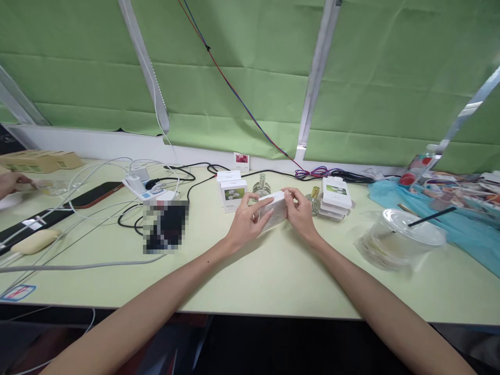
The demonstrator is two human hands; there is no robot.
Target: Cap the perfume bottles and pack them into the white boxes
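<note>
Both hands hold a small white box (274,214), tilted above the middle of the table. My left hand (247,219) grips its left side, fingers across the top. At the right end, my right hand (299,211) pinches the box near its upper edge. Just behind the box is a round glass bottle (261,185), partly hidden. White cartons with a flower picture (233,194) stand to the left. Beside my right hand are a glass bottle with a gold neck (314,195) and a stack of white flat packages (335,194).
A plastic-wrapped tub with a black straw (402,239) stands at right, near blue plastic (441,224) and clutter. Left are a power strip (146,190), cables, a phone (97,194) and another person's hand (13,183). A small picture card (241,161) stands at the back.
</note>
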